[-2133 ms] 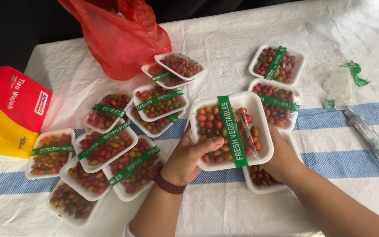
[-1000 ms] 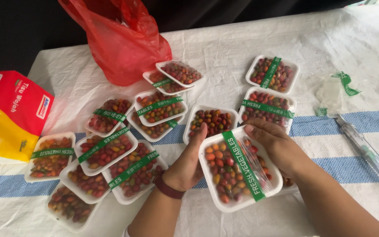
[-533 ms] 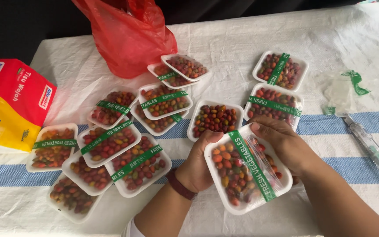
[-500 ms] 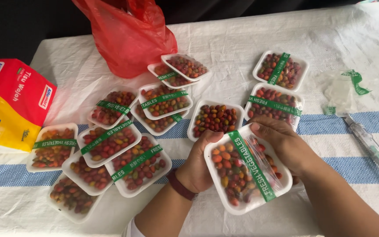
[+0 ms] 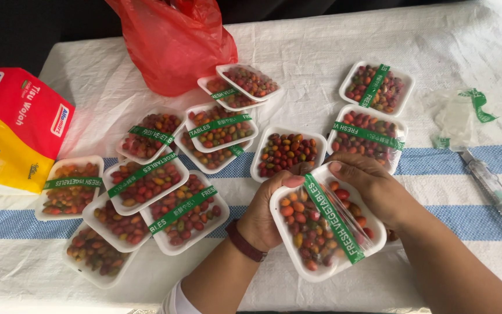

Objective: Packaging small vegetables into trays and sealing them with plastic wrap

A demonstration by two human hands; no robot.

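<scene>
Head view: hands (image 5: 268,212) grip rectangular foam tray (image 5: 321,273).

1 head-worn view, looking steeply down and forward over a cloth-covered table (image 5: 332,40). Close range: both forearms enter from the bottom edge, left hand (image 5: 265,212) and right hand (image 5: 373,189) near frame centre. Far table edge runs along the top. No second view.

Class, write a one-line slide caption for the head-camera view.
Two hands, left hand and right hand, hold a white tray of small tomatoes above a striped cloth crowded with similar trays.
</scene>
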